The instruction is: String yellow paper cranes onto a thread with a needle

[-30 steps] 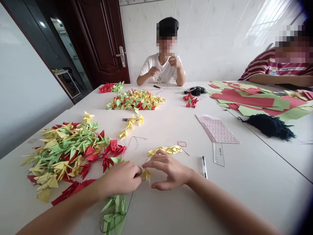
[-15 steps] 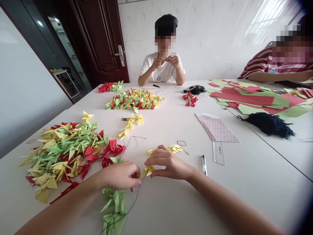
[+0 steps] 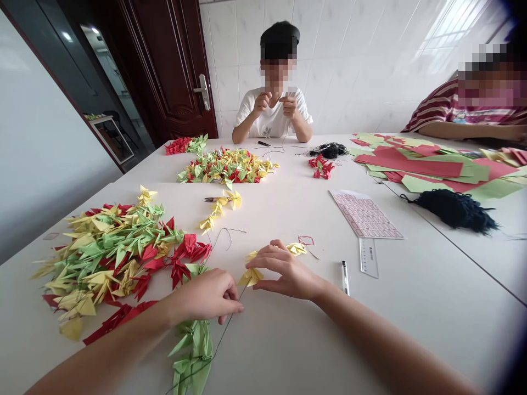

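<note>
My left hand (image 3: 212, 296) is closed, its thumb and fingers pinching the dark thread (image 3: 223, 334) just below a yellow paper crane (image 3: 250, 276). The thread runs from that crane down over green folded cranes (image 3: 196, 351) at the front edge. My right hand (image 3: 284, 271) curves over the yellow crane, thumb and fingers pressed on its right side. Another yellow crane (image 3: 295, 249) shows beyond my right fingers. To the left lies a large pile of red, green and yellow cranes (image 3: 111, 252).
Near my right hand lie a pen (image 3: 345, 278), a ruler (image 3: 368, 258) and a pink-printed sheet (image 3: 365, 214). Black thread (image 3: 453, 209) and coloured paper strips (image 3: 415, 162) are on the right. One person (image 3: 272, 112) sits opposite, another (image 3: 461, 112) at the right.
My left hand has shifted slightly right along the thread. My right hand has moved slightly, covering more of the yellow cranes behind it. The person opposite has moved their hands apart.
</note>
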Motion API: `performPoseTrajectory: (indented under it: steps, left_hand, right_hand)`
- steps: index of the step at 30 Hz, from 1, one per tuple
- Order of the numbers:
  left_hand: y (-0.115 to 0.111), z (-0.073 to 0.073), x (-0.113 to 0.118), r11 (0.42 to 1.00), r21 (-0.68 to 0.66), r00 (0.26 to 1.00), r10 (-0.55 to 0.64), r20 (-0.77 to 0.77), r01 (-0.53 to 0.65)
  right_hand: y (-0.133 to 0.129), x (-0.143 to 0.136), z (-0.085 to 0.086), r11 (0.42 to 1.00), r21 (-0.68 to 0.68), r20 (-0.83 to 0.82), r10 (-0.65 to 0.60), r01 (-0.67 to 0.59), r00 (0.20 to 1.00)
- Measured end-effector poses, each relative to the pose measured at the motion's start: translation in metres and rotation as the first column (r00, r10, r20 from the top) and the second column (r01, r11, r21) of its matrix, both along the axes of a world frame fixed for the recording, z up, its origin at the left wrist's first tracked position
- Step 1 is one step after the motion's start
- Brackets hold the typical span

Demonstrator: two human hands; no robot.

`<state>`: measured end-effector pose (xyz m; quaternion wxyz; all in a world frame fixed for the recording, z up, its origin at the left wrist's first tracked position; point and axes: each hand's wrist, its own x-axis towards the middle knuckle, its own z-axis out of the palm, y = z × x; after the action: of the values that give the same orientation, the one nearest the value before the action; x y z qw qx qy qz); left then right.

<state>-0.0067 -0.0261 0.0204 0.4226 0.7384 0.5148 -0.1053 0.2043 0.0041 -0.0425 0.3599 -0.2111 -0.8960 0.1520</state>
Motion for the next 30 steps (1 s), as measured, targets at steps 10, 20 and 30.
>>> performPoseTrajectory:
  steps: [10, 20, 30]
  left_hand:
    - [0.005, 0.038, -0.014, 0.821, -0.388, 0.908, -0.371, 0.193, 0.418]
    - [-0.004, 0.017, -0.015, 0.932, 0.121, 0.922, -0.306, -0.239, 0.340]
    - [-0.005, -0.008, 0.002, 0.980, 0.126, 0.983, 0.136, 0.120, -0.151]
  right_hand:
    - [-0.002, 0.000, -0.003, 0.996, 0.087, 0.227, -0.045, 0.025, 0.973]
    - [-0.007, 0.000, 0.000, 0.992, 0.090, 0.262, -0.113, 0.093, 0.958]
    - [-0.009, -0.001, -0.001, 0.967, 0.167, 0.201, -0.223, 0.191, 0.954]
